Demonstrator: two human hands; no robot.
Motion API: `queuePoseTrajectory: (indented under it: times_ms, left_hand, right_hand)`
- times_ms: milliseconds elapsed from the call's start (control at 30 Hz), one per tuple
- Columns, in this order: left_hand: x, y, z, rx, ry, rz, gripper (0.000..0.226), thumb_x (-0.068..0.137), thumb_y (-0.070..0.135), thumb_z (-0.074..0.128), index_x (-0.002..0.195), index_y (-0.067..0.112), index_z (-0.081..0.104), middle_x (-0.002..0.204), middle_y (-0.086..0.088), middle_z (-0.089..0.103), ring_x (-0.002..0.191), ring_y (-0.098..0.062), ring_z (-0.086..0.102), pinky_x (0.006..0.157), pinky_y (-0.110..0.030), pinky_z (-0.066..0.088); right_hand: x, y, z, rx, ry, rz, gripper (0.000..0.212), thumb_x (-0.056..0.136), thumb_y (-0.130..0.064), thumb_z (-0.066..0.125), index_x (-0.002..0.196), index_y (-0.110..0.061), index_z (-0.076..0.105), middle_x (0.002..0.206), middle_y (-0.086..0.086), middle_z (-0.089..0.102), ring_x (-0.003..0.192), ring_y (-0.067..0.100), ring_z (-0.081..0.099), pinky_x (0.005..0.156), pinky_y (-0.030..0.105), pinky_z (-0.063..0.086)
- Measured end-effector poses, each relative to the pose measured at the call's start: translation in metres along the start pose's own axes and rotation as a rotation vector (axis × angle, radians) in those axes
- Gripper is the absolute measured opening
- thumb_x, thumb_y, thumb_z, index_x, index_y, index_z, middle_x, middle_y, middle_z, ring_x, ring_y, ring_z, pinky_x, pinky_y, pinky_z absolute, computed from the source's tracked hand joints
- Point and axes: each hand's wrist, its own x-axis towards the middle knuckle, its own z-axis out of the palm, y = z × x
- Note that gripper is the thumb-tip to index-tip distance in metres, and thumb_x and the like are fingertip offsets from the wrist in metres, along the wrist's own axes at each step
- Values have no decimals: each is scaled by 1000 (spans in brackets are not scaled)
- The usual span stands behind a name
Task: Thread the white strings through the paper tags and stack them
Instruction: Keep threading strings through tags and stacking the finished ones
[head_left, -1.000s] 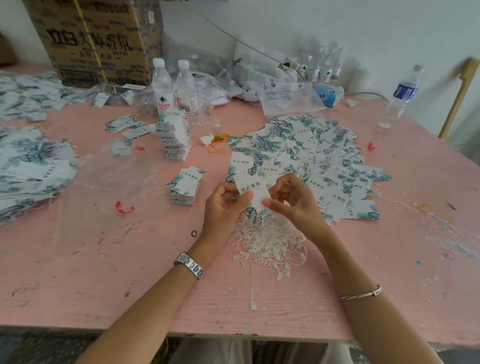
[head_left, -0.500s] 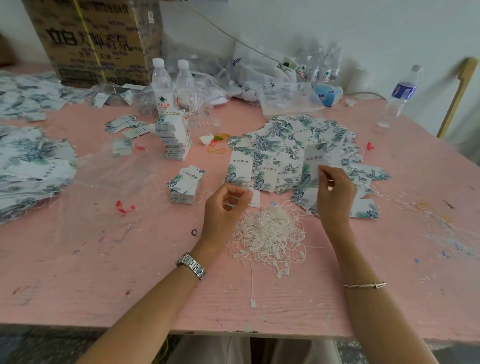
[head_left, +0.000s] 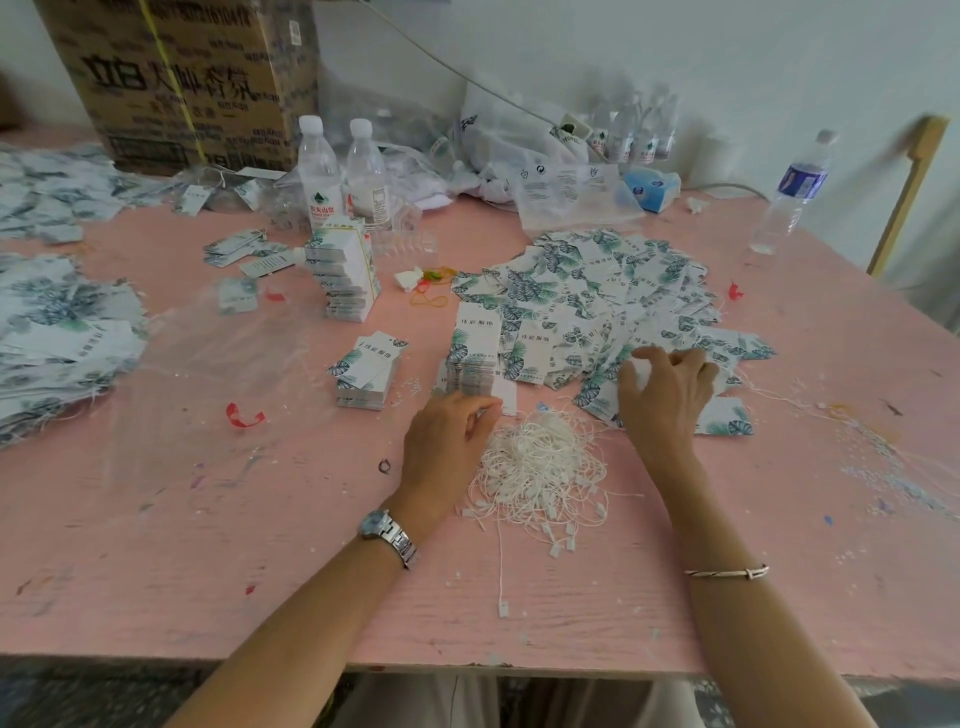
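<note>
A tangled heap of white strings (head_left: 540, 467) lies on the pink table (head_left: 208, 545) between my hands. My left hand (head_left: 444, 441) sits at the heap's upper left edge, thumb and fingertips pinched together on a white string. Just beyond it stands a neat stack of leaf-printed paper tags (head_left: 472, 358), with a second stack (head_left: 366, 376) to its left. My right hand (head_left: 670, 387) rests with spread fingers on the near edge of a wide scatter of tags (head_left: 597, 291); a blurred white tag lies under its fingertips.
A taller banded tag stack (head_left: 343, 275) and two water bottles (head_left: 340, 176) stand behind. More tags pile up at the left edge (head_left: 57, 338). A cardboard box (head_left: 176, 78), plastic bags (head_left: 566, 192) and another bottle (head_left: 792, 192) line the back. A clear bag (head_left: 208, 364) lies left.
The tag both hands held has gone right: my right hand carried it onto the scatter and came down there. My left hand dropped to the strings' edge.
</note>
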Motion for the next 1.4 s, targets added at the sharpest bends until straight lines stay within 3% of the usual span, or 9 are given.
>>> queuePoseTrajectory:
  times_ms: [100,200,367,500,600,800,900,1067,1400]
  left_hand:
    - [1,1,1,-4,-67,1,23,99,28,63,113,16,76,70,11,52,70,-8,45,66,-22,36]
    - [2,3,1,-48,-94,12,18,94,30,70,101,17,80,58,21,42,57,0,43,58,-12,29]
    - [1,2,0,-88,-6,2,12,88,30,77,89,18,78,56,25,36,57,6,45,57,-11,28]
    - [1,4,-1,-95,47,58,6,88,23,77,88,17,76,60,18,39,58,-4,41,57,-28,36]
    - [2,8,-3,-103,87,75,6,88,19,77,84,16,74,60,13,41,59,-13,43,58,-31,40]
    - [4,14,-9,-461,48,-33,11,88,21,71,83,11,73,60,17,44,61,-5,38,62,-20,32]
    - [4,16,-10,-568,44,-81,15,85,25,68,82,11,73,62,19,47,64,-4,38,64,-18,33]
    - [3,15,-10,-580,5,-76,16,84,24,67,81,8,72,63,17,46,65,-5,38,65,-19,33]
    - [3,13,-10,-596,-6,-153,9,92,12,70,85,7,73,61,17,45,63,-3,38,64,-16,35]
  right_hand:
    - [-9,-13,-2,224,-89,-232,26,96,-30,63,106,-9,73,95,5,49,100,20,35,83,30,25]
    - [-23,-26,0,302,-309,-479,33,91,-41,60,99,-13,75,91,2,51,99,21,39,84,33,33]
    - [-37,-33,11,337,-571,-608,37,85,-52,64,98,-21,79,95,-7,45,99,16,34,88,27,30]
    - [-35,-34,10,484,-543,-530,11,85,-33,74,92,-24,77,93,-5,48,98,18,38,88,17,28]
    - [-33,-35,6,560,-567,-459,9,86,-22,76,86,-30,71,91,-4,51,95,16,41,87,24,31]
    - [-29,-36,-10,996,-839,-220,15,86,-38,68,77,-26,69,96,-8,57,92,11,53,90,24,41]
    - [-24,-32,-11,1075,-802,-126,18,83,-41,68,75,-25,69,101,-7,60,98,9,54,97,32,36]
    - [-19,-31,-10,1160,-670,40,22,78,-45,70,70,-24,72,92,-6,66,90,9,57,86,26,40]
    - [1,-16,-12,1793,-514,366,30,96,-16,47,71,-21,64,78,1,64,65,11,53,64,22,44]
